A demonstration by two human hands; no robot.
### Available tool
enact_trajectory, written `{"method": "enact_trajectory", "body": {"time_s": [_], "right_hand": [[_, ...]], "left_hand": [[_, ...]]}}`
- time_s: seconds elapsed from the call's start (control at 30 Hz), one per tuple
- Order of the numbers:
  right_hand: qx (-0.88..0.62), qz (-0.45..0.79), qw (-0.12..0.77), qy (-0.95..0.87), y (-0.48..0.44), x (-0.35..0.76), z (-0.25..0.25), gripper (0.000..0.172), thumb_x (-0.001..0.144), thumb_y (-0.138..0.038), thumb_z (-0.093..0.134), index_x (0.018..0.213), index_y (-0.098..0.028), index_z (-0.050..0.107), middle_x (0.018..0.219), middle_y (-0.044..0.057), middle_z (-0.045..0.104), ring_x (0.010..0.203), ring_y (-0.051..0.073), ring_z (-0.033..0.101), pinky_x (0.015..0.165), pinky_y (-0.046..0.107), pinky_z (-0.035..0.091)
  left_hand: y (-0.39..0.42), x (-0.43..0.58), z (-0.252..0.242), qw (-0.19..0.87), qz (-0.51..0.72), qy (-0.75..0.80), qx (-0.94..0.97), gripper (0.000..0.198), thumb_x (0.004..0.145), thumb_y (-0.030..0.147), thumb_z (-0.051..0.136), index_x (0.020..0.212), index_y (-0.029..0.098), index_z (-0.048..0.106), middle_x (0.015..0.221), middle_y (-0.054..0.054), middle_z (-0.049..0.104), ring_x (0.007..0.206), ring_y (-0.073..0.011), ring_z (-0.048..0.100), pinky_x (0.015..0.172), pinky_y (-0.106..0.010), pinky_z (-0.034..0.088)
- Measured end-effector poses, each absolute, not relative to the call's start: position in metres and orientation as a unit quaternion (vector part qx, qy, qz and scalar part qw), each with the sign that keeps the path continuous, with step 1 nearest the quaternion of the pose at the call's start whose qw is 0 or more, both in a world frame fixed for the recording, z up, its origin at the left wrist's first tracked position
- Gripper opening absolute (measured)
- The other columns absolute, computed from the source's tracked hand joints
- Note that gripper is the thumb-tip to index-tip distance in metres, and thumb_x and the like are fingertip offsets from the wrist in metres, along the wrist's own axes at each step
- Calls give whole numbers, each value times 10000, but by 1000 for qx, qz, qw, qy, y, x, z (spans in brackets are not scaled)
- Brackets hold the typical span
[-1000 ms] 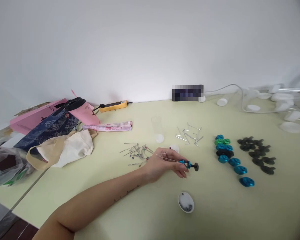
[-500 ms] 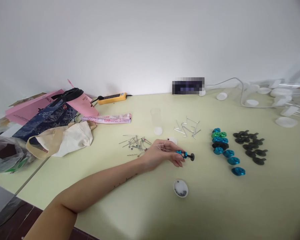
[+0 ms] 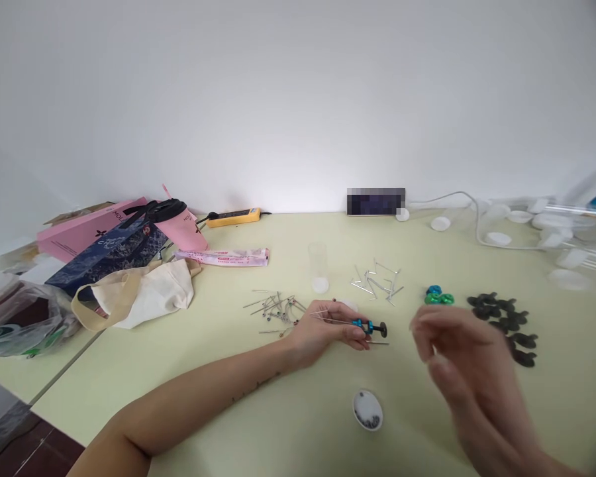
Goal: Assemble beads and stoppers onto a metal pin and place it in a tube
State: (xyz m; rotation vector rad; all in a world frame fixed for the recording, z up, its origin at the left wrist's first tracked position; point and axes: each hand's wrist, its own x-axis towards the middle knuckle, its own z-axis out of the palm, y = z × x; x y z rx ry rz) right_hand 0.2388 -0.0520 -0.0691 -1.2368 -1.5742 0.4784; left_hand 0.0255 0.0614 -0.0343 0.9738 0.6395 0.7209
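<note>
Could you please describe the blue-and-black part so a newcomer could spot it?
On the table, find the left hand. It holds the blue-and-black part, which, unlike the green pieces farther right, ends in a black disc.

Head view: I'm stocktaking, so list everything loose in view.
Metal rods: many, silver, centre
Round dish: one, white, front
Metallic knobs: three visible, blue/green, right
Winged pieces: many, black, right
Held fitting: one, blue/black, centre
Lidded cup: one, pink, left
Bags: several, pink/blue/cream/clear, left
Power strip: one, yellow, rear
Wrapper: one, pink, left
Pixelated panel: one, dark, rear
Cable: one, white, rear
Plastic containers: several, whitish, centre/right
Left hand: one, bare, centre
Right hand: one, bare, right
</note>
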Motion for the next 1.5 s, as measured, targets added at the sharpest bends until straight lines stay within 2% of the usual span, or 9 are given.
{"method": "enact_trajectory", "body": {"time_s": [0.1, 0.2, 0.3, 0.43, 0.67, 1.0, 1.2, 1.33, 1.5], "right_hand": [[-511, 196, 536, -642, -16, 223, -41, 239, 971, -344, 424, 1195, -282, 478, 1012, 63, 503, 841, 192, 525, 731, 352, 474], [-514, 246, 474, -672, -6, 215, -32, 249, 991, -336, 349, 1222, -283, 426, 911, 39, 467, 791, 191, 508, 703, 348, 460], [-486, 283, 416, -714, -8, 214, -34, 253, 983, -323, 385, 1230, -293, 429, 989, 46, 480, 861, 190, 543, 771, 355, 482], [-492, 286, 423, -705, -7, 215, -38, 240, 966, -249, 444, 1197, -308, 469, 1167, 51, 458, 944, 164, 578, 840, 324, 505], [-489, 300, 419, -703, -7, 215, -35, 126, 936, -248, 522, 1038, -292, 579, 938, -2, 621, 844, 148, 627, 725, 259, 510], [-501, 341, 397, -689, -11, 217, -31, 163, 947, -294, 498, 1023, -257, 637, 757, -18, 663, 669, 131, 635, 639, 245, 474], [-496, 415, 359, -673, -7, 215, -30, 363, 982, -389, 386, 756, -202, 599, 685, 5, 627, 626, 145, 586, 610, 249, 437], [-532, 403, 336, -665, -6, 215, -28, 461, 987, -449, 318, 627, -202, 466, 583, -19, 484, 559, 136, 456, 538, 248, 348], [-536, 390, 343, -666, -6, 216, -30, 285, 952, -418, 423, 775, -213, 511, 676, -18, 508, 627, 147, 457, 554, 250, 344]], "left_hand": [[62, 25, -36, 776, 338, 286, 449, 306, 601, 227, 845, 839, 85, 717, 740, -83, 711, 650, -172, 687, 643, -276, 554], [61, 25, -36, 778, 343, 278, 447, 252, 635, 202, 825, 827, 86, 711, 746, -85, 712, 641, -156, 680, 640, -257, 546], [60, 24, -34, 778, 352, 280, 438, 224, 648, 189, 817, 815, 89, 705, 758, -86, 715, 648, -149, 679, 654, -249, 540], [60, 25, -33, 777, 355, 282, 437, 216, 654, 183, 812, 825, 92, 717, 758, -80, 719, 651, -147, 680, 665, -250, 539], [61, 23, -35, 785, 323, 258, 461, 222, 654, 161, 810, 848, 86, 731, 707, -76, 716, 625, -152, 683, 622, -240, 544], [58, 20, -36, 785, 308, 245, 478, 217, 665, 154, 804, 859, 86, 734, 718, -82, 715, 633, -155, 682, 620, -256, 563], [57, 21, -34, 782, 301, 253, 484, 237, 642, 160, 817, 856, 99, 737, 760, -88, 727, 639, -161, 688, 624, -261, 567], [56, 22, -33, 784, 294, 260, 481, 240, 624, 151, 826, 840, 96, 736, 749, -88, 725, 646, -168, 694, 634, -266, 572], [57, 21, -33, 779, 305, 258, 483, 229, 650, 158, 813, 856, 96, 735, 739, -83, 720, 652, -167, 697, 642, -261, 572]]}}
